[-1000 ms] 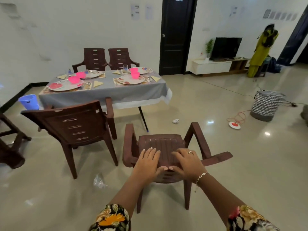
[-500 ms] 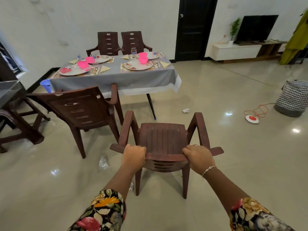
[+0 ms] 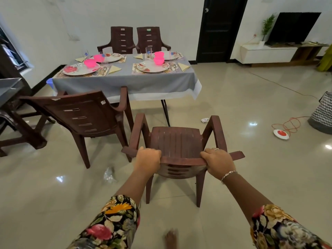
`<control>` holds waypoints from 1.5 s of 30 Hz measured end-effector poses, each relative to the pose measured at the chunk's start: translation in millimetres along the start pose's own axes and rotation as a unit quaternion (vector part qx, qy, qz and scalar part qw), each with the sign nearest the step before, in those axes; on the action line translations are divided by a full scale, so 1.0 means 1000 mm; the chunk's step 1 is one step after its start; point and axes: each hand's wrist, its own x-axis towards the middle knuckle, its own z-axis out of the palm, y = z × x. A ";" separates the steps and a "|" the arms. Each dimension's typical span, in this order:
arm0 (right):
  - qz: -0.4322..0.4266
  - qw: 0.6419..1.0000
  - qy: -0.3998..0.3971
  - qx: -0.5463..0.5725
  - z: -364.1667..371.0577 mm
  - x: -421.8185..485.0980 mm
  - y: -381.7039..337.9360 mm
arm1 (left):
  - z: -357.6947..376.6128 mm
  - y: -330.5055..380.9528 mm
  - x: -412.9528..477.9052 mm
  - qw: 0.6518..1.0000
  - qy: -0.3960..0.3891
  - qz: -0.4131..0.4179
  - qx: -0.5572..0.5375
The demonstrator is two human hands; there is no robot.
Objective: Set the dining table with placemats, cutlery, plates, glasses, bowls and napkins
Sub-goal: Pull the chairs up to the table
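Note:
A brown plastic chair [image 3: 177, 139] stands on the floor right before me, its seat facing the table. My left hand [image 3: 148, 159] grips the left end of its top rail and my right hand [image 3: 218, 162] grips the right end. Ahead is the dining table [image 3: 125, 83] under a grey cloth, set with floral plates [image 3: 152, 66], pink bowls [image 3: 159, 60], clear glasses [image 3: 148, 53], yellow napkins [image 3: 183, 66], cutlery and placemats.
A second brown chair [image 3: 86, 114] stands at the table's near left, two more [image 3: 133, 39] at the far side. A crumpled wrapper [image 3: 108, 175] and paper ball [image 3: 204, 120] lie on the floor. An orange cable with a red-white disc [image 3: 281, 133] and a striped basket [image 3: 321, 114] are at right.
My hands went from lying on the chair's back to gripping its top rail. The chair and I have moved closer to the table.

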 end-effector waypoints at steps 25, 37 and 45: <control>-0.026 0.999 0.017 0.032 0.085 0.195 0.147 | 0.012 -0.003 0.228 0.998 0.013 -0.026 -0.048; -0.062 0.996 0.043 0.041 0.112 0.271 0.186 | 0.011 -0.017 0.305 0.996 0.033 -0.071 -0.046; -0.078 0.996 0.023 0.037 0.126 0.319 0.208 | -0.003 -0.027 0.351 0.996 0.000 -0.076 -0.036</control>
